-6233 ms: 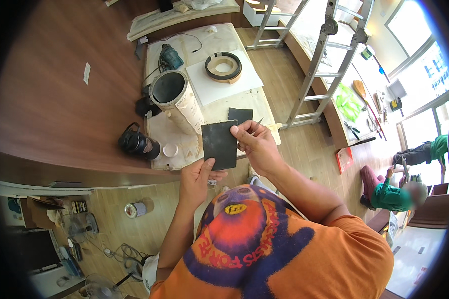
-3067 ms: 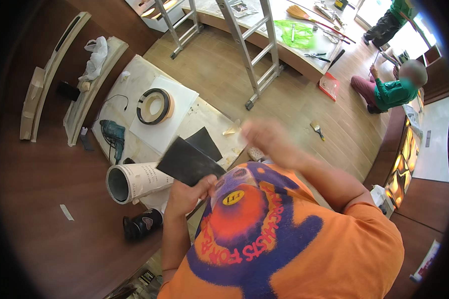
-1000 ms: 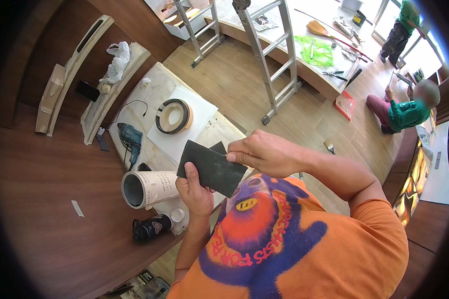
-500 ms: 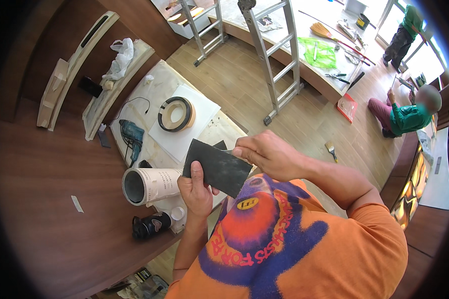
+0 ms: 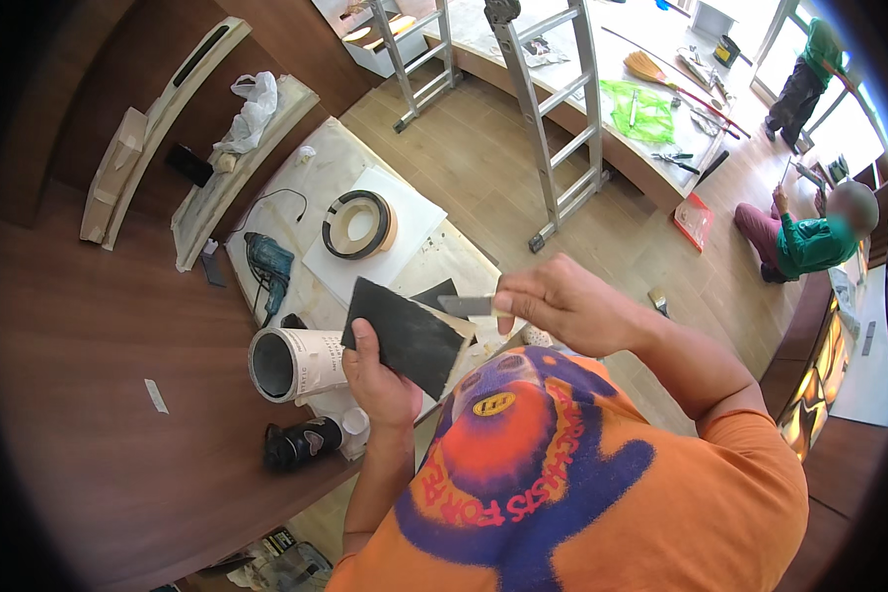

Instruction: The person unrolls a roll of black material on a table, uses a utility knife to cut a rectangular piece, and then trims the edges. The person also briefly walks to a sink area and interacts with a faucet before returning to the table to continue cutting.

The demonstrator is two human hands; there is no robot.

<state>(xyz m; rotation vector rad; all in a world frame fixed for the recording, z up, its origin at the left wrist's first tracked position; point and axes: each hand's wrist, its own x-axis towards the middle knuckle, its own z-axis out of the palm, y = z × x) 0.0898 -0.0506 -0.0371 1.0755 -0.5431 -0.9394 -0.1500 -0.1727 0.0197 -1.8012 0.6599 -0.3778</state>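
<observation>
My left hand (image 5: 382, 380) grips a black rectangular piece (image 5: 405, 335) by its lower left side, thumb on the dark face. The piece has a pale, rough edge and is tilted. To its right, my right hand (image 5: 567, 306) is closed round the pale handle of a knife (image 5: 464, 306) with a flat metal blade. Its blade points left towards the piece's upper right edge; I cannot tell whether they touch. Behind the blade lies another dark flat piece (image 5: 432, 293), partly hidden.
On the worktable (image 5: 337, 158) are a teal drill (image 5: 269, 268), tape rolls (image 5: 358, 225) and a large tube roll (image 5: 296, 363). A black bottle (image 5: 302, 444) lies nearby. A stepladder (image 5: 562, 128) stands beyond; a paintbrush (image 5: 659, 301) lies on the floor. Two people in green work at the far right.
The knife has come into view as my right hand moved slightly right, away from the black piece. My left hand and the piece shifted a little left.
</observation>
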